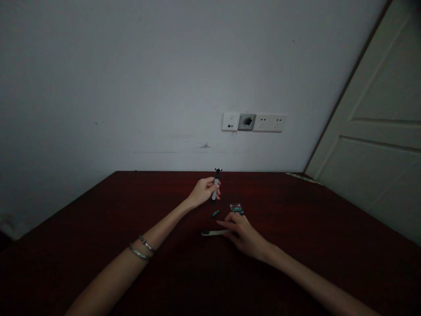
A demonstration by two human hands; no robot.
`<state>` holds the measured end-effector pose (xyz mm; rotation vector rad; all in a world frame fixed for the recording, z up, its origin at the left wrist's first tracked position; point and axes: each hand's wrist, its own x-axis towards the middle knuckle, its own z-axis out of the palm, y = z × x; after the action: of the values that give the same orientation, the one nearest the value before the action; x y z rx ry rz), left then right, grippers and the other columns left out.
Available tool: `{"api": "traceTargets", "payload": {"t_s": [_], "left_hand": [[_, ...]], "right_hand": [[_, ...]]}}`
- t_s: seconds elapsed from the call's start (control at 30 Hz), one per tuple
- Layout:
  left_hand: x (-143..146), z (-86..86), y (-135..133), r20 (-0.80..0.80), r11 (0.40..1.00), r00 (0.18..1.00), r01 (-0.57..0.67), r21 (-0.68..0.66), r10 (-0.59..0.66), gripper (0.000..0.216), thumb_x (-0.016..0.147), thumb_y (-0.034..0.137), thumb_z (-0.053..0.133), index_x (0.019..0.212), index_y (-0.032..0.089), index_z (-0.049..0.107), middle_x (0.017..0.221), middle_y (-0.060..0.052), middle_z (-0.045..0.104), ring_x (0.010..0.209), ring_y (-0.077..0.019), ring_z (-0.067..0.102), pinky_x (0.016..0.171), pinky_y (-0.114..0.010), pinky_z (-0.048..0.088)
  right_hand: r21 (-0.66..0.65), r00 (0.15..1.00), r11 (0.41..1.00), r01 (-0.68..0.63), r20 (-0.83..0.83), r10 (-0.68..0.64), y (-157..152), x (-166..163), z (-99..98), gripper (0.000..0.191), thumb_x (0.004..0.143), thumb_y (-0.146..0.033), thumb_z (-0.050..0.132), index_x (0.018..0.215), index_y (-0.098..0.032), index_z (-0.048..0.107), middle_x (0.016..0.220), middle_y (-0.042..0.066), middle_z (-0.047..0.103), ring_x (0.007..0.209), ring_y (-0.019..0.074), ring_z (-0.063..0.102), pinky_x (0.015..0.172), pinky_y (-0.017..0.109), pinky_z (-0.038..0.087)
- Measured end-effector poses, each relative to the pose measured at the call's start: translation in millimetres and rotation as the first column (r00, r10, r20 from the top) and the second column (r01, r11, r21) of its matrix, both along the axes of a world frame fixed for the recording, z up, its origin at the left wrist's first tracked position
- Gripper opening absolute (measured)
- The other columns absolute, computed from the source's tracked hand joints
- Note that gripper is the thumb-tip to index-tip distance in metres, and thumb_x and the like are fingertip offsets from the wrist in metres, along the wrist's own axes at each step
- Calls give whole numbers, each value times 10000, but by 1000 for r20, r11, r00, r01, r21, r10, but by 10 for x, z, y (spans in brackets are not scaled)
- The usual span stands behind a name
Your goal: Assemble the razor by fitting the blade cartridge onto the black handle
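My left hand (203, 192) is closed around a razor handle (215, 188), pale grey with a black forked top pointing up. No blade head shows on the fork. My right hand (245, 232) is low over the table with its fingers apart, the index finger stretched to the left. Beneath those fingers lies a slim pale stick with a dark end (212, 233), its right end hidden by the hand; contact is unclear. A small green and black piece, like a razor cartridge (215, 213), rests between the hands. Just beyond my right fingers is a clear plastic case (235, 206) with green pieces inside.
The dark red-brown table (158, 193) meets a pale wall (148, 87) at its far edge. Wall sockets (269, 123) sit above it. A thin printed strip (304, 178) lies at the far right, near a panelled door (378, 145).
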<state>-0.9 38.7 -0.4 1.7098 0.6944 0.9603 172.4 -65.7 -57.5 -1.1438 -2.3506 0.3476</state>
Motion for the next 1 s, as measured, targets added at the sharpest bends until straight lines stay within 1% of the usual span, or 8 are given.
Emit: {"api": "traceTargets", "payload": {"t_s": [0.07,0.17,0.23,0.33,0.53,0.67,0.8,1.0], "left_hand": [[-2,-31,-3,2,1000,1000,15,-6,-15,148,796,228,508,891,115,514,641,-14,595,520,-117,604,507,-219,454],[-3,-84,-9,0,1000,1000,21,-13,-21,162,791,243,521,888,115,513,644,-17,598,526,-116,605,507,-213,452],[-1,-115,-12,-2,1000,1000,21,-15,-21,165,792,248,522,886,113,513,649,-23,602,530,-117,607,503,-208,448],[2,-136,-17,-2,1000,1000,17,-15,-17,164,793,252,523,879,113,513,657,-30,609,532,-115,609,499,-202,443],[2,-118,-43,-9,999,1000,-12,-32,11,170,761,243,560,859,106,539,670,-45,622,570,-127,621,526,-212,454],[5,-137,-49,2,999,1000,-20,-45,20,181,724,233,606,838,96,573,694,-53,627,618,-135,630,565,-219,461],[11,-157,-55,32,996,999,-28,-79,30,209,707,234,627,856,95,579,685,-44,624,606,-138,629,568,-228,463],[-7,-113,-99,58,995,997,-48,-89,53,229,726,249,617,890,95,575,690,-45,623,609,-143,632,556,-229,466]], "right_hand": [[8,997,1000,16,-81,-16,137,80,91,386,799,-188,548,1179,-257,561,984,58,517,900,178,496,798,319,413],[18,983,993,113,-147,-109,411,260,227,239,804,-218,538,1014,-226,653,952,54,520,859,162,518,762,289,428],[16,986,988,152,-78,-151,579,382,266,180,794,-217,542,904,-213,685,919,50,525,833,158,526,754,286,425],[-23,987,987,156,44,-155,732,501,215,156,781,-213,552,842,-209,696,885,42,526,802,150,531,743,277,422],[-62,982,986,157,113,-150,768,554,47,181,796,-274,546,881,-221,697,900,39,541,828,156,540,763,279,421],[-72,980,981,179,105,-171,781,579,43,177,788,-298,558,849,-220,705,895,39,548,812,156,539,741,273,425],[-75,985,985,154,95,-146,792,585,46,165,784,-292,567,810,-209,707,881,38,555,785,147,538,734,264,420],[-92,992,989,120,51,-115,785,562,35,161,790,-262,555,760,-181,691,870,38,556,763,136,542,716,254,414]]}}
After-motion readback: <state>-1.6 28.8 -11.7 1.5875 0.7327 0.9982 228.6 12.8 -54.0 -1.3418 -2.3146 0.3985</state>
